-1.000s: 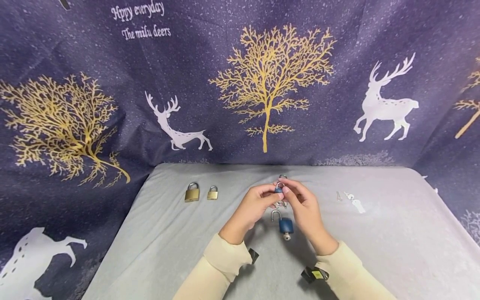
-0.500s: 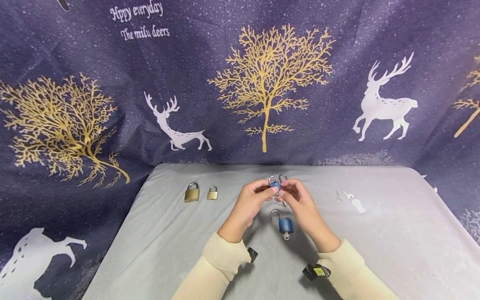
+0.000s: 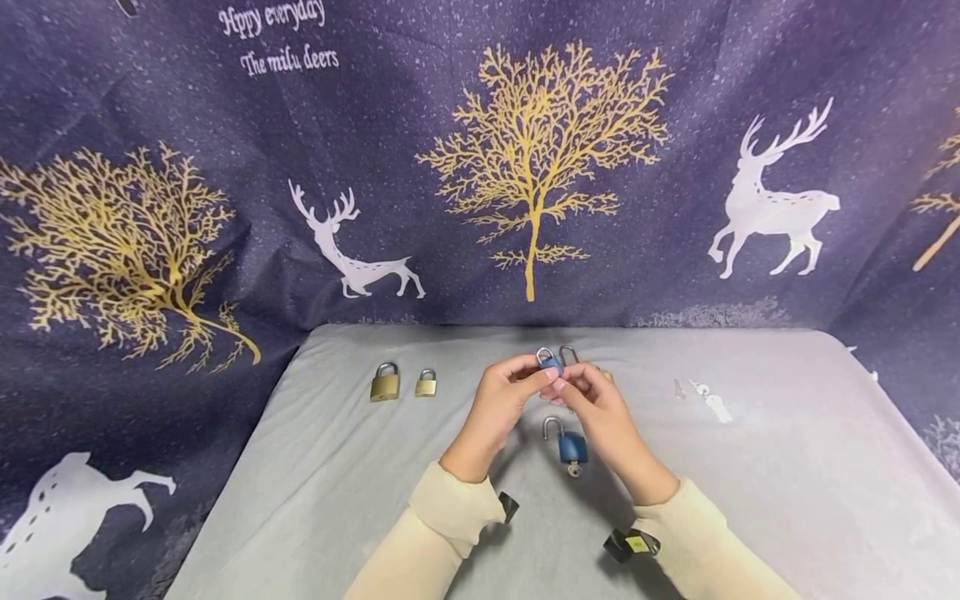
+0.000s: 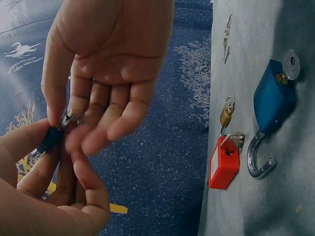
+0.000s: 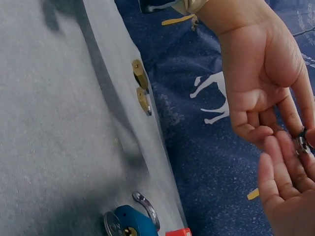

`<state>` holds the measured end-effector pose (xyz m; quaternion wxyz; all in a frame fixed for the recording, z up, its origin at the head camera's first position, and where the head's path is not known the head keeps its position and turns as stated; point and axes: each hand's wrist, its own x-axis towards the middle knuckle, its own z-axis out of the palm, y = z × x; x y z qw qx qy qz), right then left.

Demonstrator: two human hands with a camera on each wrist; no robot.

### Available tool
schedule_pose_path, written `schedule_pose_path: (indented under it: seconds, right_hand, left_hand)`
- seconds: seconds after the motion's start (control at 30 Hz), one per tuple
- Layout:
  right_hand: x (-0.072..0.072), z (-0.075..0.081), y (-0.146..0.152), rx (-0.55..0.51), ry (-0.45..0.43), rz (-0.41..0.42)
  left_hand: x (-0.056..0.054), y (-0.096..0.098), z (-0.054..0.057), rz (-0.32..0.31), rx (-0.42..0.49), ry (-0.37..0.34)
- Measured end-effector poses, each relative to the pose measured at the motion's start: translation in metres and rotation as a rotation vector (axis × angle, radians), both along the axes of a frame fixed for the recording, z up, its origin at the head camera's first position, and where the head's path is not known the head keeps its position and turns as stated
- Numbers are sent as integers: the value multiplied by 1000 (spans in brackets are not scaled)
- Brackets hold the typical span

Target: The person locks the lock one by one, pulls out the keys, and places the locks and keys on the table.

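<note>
A small blue padlock [image 3: 550, 364] with a silver shackle is raised above the table between both hands. My left hand [image 3: 501, 402] pinches its body between thumb and fingers, shackle upward. At the padlock's lower end, in the left wrist view, a small metal key [image 4: 69, 118] shows between the thumb and fingers of my right hand [image 3: 598, 408]. Fingers cover part of the key. A larger blue padlock [image 3: 572, 447] lies just below the hands, its shackle swung out and a key in its base.
Beyond the hands, a red padlock [image 4: 224, 164] with keys and a small brass padlock [image 4: 226, 116] lie on the grey cloth [image 3: 300, 500]. Left of them stand a large brass padlock [image 3: 385, 385] and a smaller one [image 3: 425, 385]. Loose keys [image 3: 712, 403] lie at right.
The small blue padlock has risen slightly and shifted left, so more of its body shows. Both hands have moved up a little with it; the right fingers have come in beneath it.
</note>
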<state>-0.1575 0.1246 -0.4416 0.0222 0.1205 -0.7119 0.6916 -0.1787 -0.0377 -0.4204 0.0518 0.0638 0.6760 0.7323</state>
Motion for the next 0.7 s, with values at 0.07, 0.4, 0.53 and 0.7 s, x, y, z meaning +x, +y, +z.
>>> schedule_pose_path:
  seconds: [0.07,0.4,0.53,0.7]
  right_hand:
    - [0,1,-1,-12,0,-25]
    - [1,1,-4,-75,-3,-88]
    - [1,-1,-5,-63,5,-104]
    - [0,-2,-4,-17,1,-112]
  left_hand:
    - [0,0,0,4,3,2]
    - [2,0,3,29,-5,-14]
    - [1,-1,3,35,-5,-11]
    - [-1,-3,2,40,16,-26]
